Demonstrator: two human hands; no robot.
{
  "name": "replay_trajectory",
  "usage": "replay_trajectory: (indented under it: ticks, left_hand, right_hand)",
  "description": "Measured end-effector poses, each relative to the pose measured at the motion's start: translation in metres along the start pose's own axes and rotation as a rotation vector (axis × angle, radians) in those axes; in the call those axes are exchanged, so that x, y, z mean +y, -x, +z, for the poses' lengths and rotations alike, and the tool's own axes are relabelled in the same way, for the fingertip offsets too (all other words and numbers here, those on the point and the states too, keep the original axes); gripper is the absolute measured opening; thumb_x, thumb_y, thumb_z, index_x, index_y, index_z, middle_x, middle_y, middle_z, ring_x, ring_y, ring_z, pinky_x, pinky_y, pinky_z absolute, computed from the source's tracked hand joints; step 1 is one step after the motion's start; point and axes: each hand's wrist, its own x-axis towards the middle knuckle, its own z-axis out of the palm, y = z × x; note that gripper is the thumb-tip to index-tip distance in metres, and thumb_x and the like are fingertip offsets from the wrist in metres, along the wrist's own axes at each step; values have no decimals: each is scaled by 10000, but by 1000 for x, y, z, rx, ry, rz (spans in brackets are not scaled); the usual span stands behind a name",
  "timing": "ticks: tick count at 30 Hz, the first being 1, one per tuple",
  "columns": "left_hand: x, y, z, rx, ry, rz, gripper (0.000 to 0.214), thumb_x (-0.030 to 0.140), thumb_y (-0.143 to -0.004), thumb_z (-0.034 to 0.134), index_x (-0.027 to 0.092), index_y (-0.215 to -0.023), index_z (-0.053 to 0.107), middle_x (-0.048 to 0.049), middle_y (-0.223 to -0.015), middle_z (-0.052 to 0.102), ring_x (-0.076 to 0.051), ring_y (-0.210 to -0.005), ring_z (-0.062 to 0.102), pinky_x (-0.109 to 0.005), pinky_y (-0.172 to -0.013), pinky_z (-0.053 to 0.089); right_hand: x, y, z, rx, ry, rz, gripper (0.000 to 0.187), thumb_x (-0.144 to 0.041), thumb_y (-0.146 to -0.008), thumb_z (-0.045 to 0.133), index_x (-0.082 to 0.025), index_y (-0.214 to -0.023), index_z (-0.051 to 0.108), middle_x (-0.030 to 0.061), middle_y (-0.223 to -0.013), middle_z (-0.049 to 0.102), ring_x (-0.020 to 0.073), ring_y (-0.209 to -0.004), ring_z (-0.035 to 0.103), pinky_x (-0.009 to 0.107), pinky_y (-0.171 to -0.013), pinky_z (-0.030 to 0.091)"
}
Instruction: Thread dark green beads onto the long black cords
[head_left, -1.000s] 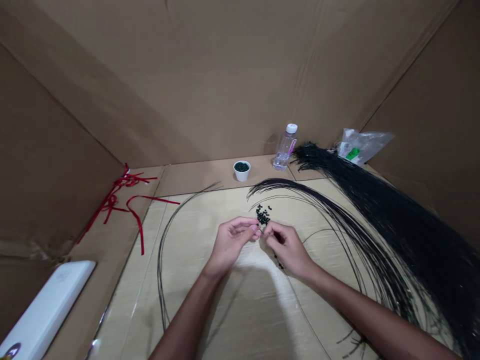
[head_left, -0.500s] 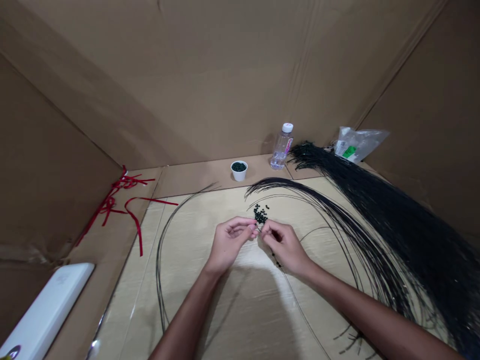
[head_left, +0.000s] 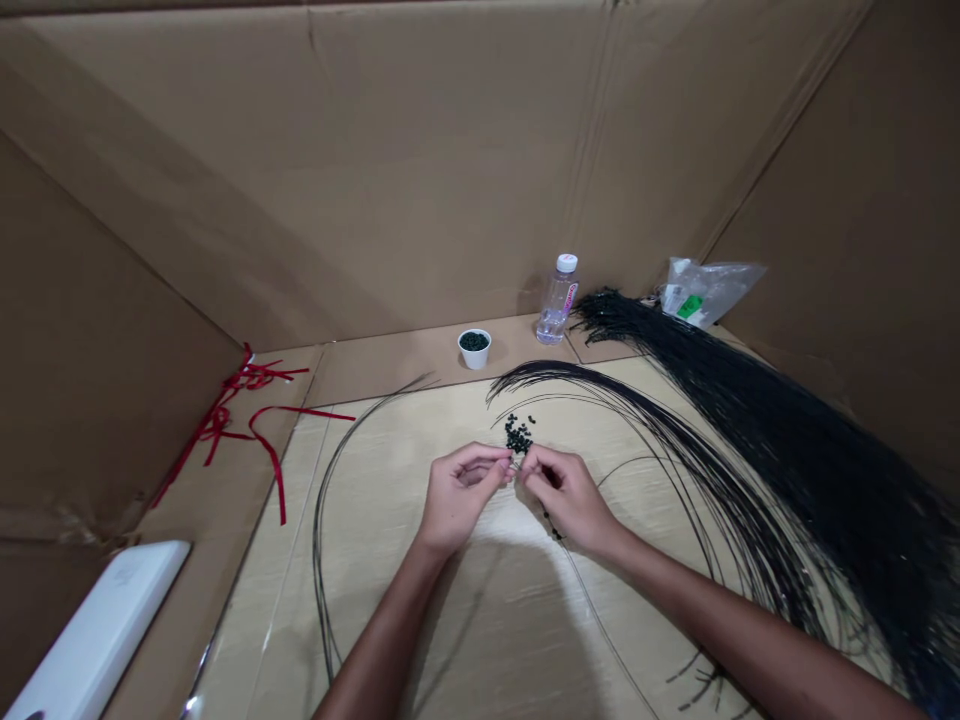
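Note:
My left hand (head_left: pixel 461 490) and my right hand (head_left: pixel 570 492) meet fingertip to fingertip over a pale wooden board (head_left: pixel 390 560). Each is closed in a pinch. A thin black cord (head_left: pixel 592 610) runs from under my right hand toward me, so that hand seems to grip it. What my left fingers pinch is too small to make out. Just beyond the fingertips lies a small heap of dark beads (head_left: pixel 517 435).
A white cup of dark beads (head_left: pixel 474 348) and a clear water bottle (head_left: pixel 557 300) stand at the back. A thick bundle of black cords (head_left: pixel 787 440) fans across the right. Red ribbon (head_left: pixel 247 410) lies left, a plastic bag (head_left: pixel 709 290) far right. Cardboard walls enclose everything.
Both hands stay pinched together at the same spot. The view has shifted slightly, so the scene sits a little lower and left.

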Motion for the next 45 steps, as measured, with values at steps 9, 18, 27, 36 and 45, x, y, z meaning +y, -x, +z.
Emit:
replay_trajectory:
  ticks: [9,18,27,36,45]
  left_hand:
    - [3,0,0,4,-12,-17,351,458,-795,933,151,-935,835,-104,-898,852,-228,-789,827,-312,-795,686]
    - [5,-1,-3,-73,88,-89,405,431,-752,977,146,-993,821,-83,-817,830,-199,-732,795,-309,-754,675]
    - [9,-2,-3,-93,81,-114,401,443,-752,978,144,-974,829,-92,-803,827,-198,-737,784,-304,-748,656]
    - [12,-1,-3,-105,74,-121,402,444,-744,983,147,-967,830,-90,-814,828,-198,-749,785,-298,-744,650]
    - [12,-1,-4,-133,75,-141,420,481,-764,963,140,-968,829,-98,-812,823,-204,-745,778,-315,-751,640]
  right_hand:
    - [-2,-1,0,0,-36,8,149,-228,-846,584,-218,-698,572,-45,-612,470,138,-592,394,277,-573,291]
    - [-3,0,-2,-36,-52,-15,154,-244,-879,611,-212,-728,626,-44,-632,509,139,-600,395,284,-589,294]
    - [-6,0,-3,-52,-42,-14,155,-248,-874,608,-213,-730,656,-29,-630,528,149,-612,403,290,-597,296]
    - [-9,0,-3,-55,-38,-8,189,-286,-891,630,-211,-721,663,-26,-633,547,149,-615,419,288,-597,308]
    - [-3,-1,-4,-64,-33,-13,176,-242,-881,621,-208,-708,624,-23,-657,557,146,-621,433,281,-592,307]
